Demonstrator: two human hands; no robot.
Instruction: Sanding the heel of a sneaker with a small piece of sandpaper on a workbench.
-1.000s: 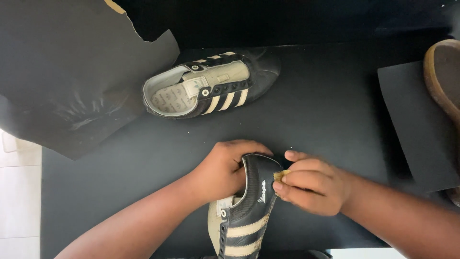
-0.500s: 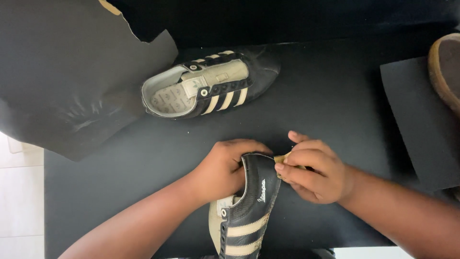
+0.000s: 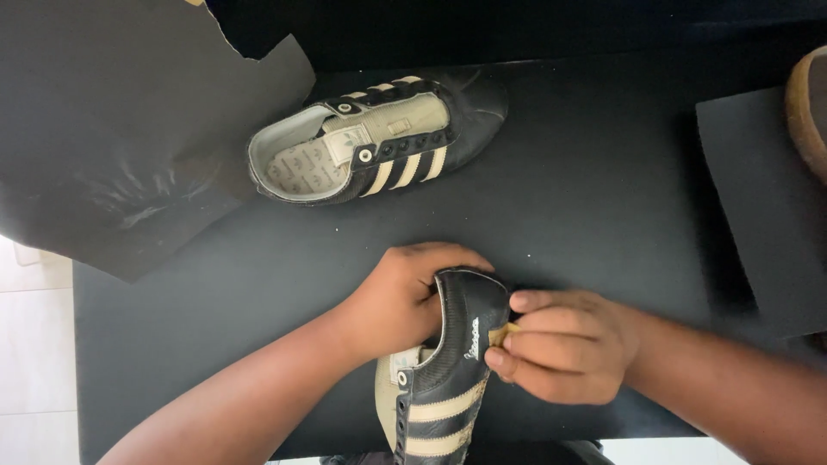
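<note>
1. Nearest the camera, a black leather sneaker [image 3: 448, 370] with cream side stripes lies on its side on the bench [image 3: 586, 207], heel pointing away, its toe cut off by the lower edge.
2. The left hand [image 3: 401, 297] curls over the heel from the left, fingers clenched on the collar and bracing the shoe; the forearm runs in from the lower left.
3. The right hand [image 3: 560, 344] presses against the heel's right side, fingers bunched and pinching a small tan scrap [image 3: 501, 334] against the leather; what the scrap is made of cannot be told.
4. The bench surface is flat, matte and black.
5. Farther off, well apart from the hands, a second matching sneaker [image 3: 379, 142] rests upright with its pale, printed insole showing and nothing inside it.
6. A creased dark sheet [image 3: 121, 146] with a torn edge lies at far left, touching that shoe's heel.
7. A smaller dark sheet [image 3: 758, 207] sits at right, beside a brown rounded object [image 3: 810, 112] at the frame's edge.
</note>
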